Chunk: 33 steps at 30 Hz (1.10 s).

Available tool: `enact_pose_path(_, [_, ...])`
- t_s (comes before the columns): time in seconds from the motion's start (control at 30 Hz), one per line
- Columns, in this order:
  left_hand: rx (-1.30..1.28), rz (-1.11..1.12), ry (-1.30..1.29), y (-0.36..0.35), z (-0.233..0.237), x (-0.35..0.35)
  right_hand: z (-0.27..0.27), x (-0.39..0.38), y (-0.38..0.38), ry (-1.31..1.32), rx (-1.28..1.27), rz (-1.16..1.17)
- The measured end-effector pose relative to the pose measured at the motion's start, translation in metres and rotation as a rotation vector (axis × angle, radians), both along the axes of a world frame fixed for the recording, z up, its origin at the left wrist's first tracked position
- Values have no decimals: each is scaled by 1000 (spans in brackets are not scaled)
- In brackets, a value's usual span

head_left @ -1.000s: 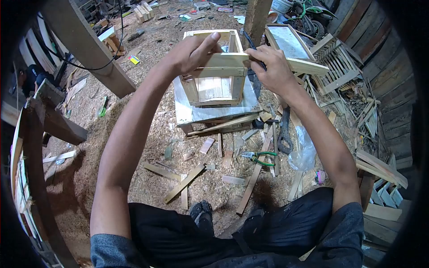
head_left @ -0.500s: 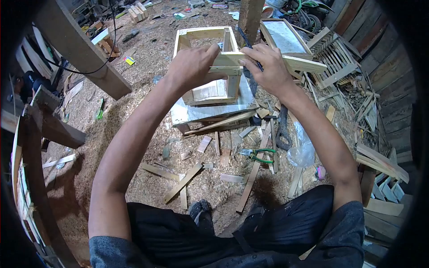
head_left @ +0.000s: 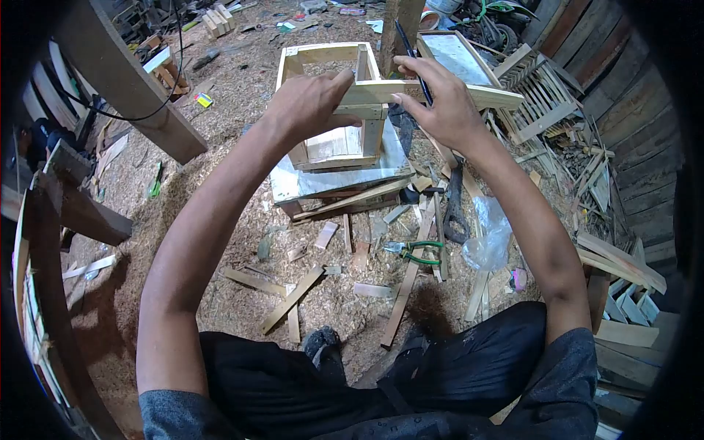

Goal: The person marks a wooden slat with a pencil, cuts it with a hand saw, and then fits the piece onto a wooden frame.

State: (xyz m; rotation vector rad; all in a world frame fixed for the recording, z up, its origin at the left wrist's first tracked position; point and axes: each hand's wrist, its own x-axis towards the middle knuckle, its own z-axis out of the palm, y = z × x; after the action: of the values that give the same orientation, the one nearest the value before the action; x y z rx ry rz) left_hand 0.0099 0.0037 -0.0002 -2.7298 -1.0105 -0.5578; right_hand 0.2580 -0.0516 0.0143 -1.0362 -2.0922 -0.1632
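A pale wooden strip [head_left: 372, 92] lies across the near end of an open wooden frame [head_left: 323, 51] and sticks out to the right. Fingers and thumb of my left hand [head_left: 312, 103] are closed around the strip and the frame's end, pressing them together. My right hand [head_left: 446, 106] has a dark pencil [head_left: 402, 35] held between its fingers, point hidden, with the thumb close to the strip's edge. Underneath, the frame stands on a low box with a whitish top [head_left: 290, 183].
Pliers with green handles [head_left: 418, 251], a handsaw handle [head_left: 456, 216], a clear plastic bag [head_left: 488, 235] and wood offcuts [head_left: 295, 299] lie on the shaving-covered floor. A wooden post [head_left: 139, 81] rises at the left. Slatted wood pieces [head_left: 539, 110] lean at the right.
My right hand has opened its grip a little and lifted its fingers off the strip, the pencil now more upright. My left hand keeps its hold. The whole view has shifted slightly.
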Motion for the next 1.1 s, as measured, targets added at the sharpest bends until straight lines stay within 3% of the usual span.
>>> enact_pose_path(0.2, [-5,-42,15,3,11,-5,-4,-5,4,-112,-112,-138])
enact_pose_path(0.3, [-163,-60,-51,14,23,-16,-1,-6,11,-36,-186,-96])
enact_pose_path(0.37, [-518,-101,-432,20,25,-28,-3,-4,13,-20,-163,-86])
enact_pose_path(0.5, [-590,-116,-639,29,16,-48,-2,-5,17,33,-176,-53])
enact_pose_path(0.57, [-560,-84,-601,29,15,-55,-1,-7,17,23,-154,-50])
enact_pose_path(0.63, [-721,-41,-562,22,16,-60,0,-8,18,-18,-126,-18])
enact_pose_path(1.1, [-719,-33,-589,23,14,-62,4,0,24,-68,-154,-12])
